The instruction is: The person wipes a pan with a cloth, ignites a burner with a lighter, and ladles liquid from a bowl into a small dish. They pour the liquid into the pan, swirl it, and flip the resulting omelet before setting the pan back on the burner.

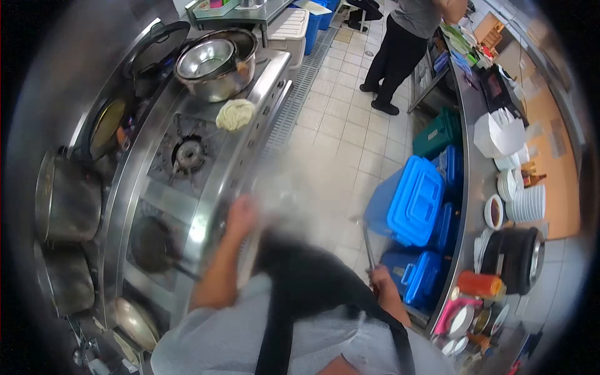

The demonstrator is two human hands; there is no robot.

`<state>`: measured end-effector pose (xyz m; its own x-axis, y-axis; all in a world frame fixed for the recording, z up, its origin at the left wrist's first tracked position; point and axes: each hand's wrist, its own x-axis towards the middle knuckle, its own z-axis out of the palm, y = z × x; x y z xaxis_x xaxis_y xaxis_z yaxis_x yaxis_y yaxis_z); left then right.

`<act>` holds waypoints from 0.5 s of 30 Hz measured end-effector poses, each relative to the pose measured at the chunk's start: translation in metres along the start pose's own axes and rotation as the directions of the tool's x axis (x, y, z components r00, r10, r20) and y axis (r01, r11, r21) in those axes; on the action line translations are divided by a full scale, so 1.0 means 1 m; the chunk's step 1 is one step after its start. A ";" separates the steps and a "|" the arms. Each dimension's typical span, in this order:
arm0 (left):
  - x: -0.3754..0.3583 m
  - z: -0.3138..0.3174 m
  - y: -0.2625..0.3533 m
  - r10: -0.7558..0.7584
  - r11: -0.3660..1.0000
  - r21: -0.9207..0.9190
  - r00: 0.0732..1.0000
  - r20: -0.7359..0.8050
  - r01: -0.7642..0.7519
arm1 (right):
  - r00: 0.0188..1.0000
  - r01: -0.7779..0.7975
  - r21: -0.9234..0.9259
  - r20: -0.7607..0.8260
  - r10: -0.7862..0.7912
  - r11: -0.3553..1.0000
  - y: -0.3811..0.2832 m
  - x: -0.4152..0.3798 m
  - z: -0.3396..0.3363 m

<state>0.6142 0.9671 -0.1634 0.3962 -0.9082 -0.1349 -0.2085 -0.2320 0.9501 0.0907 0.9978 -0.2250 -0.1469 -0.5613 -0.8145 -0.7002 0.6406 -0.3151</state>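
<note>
My left hand (242, 215) is blurred by motion at the front edge of the stove (215, 187); its fingers cannot be made out. A pale, smeared shape (284, 197) lies just right of it, too blurred to name. On the other side, my right hand (379, 278) is closed round the handle of a long metal utensil (367, 240), whose far end points away beside the blue-lidded bin (415, 200). A dark pan (152, 244) rests on the near burner, its handle toward my left forearm.
Metal bowls (206, 59) and a crumpled cloth (235, 114) sit on the stove's far part. Large pots (69, 197) line the left. Another person (400, 50) stands ahead at the right counter, which holds stacked bowls (527, 204), a red bottle (478, 284) and a black cooker (515, 256).
</note>
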 end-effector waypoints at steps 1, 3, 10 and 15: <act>0.014 0.003 0.002 -0.041 0.998 -0.042 0.999 -0.005 0.040 | 0.993 0.093 0.106 -0.080 -0.085 0.990 -0.008 0.045 -0.009; 0.053 0.017 -0.011 -0.164 0.987 -0.014 0.986 -0.034 0.163 | 0.983 0.151 0.201 -0.130 -0.127 0.968 -0.066 0.076 -0.036; 0.212 0.087 0.025 0.048 0.993 0.104 0.995 0.086 -0.057 | 0.956 0.214 0.098 -0.228 -0.188 0.972 -0.164 0.149 -0.103; 0.323 0.128 0.107 0.005 0.950 -0.307 0.983 0.182 0.052 | 0.942 0.291 0.139 -0.212 -0.259 0.947 -0.237 0.127 -0.141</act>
<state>0.6052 0.6039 -0.1414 0.2258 -0.9576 -0.1788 0.0969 -0.1606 0.9823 0.1389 0.7006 -0.1851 -0.1053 -0.8057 -0.5829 -0.6087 0.5157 -0.6029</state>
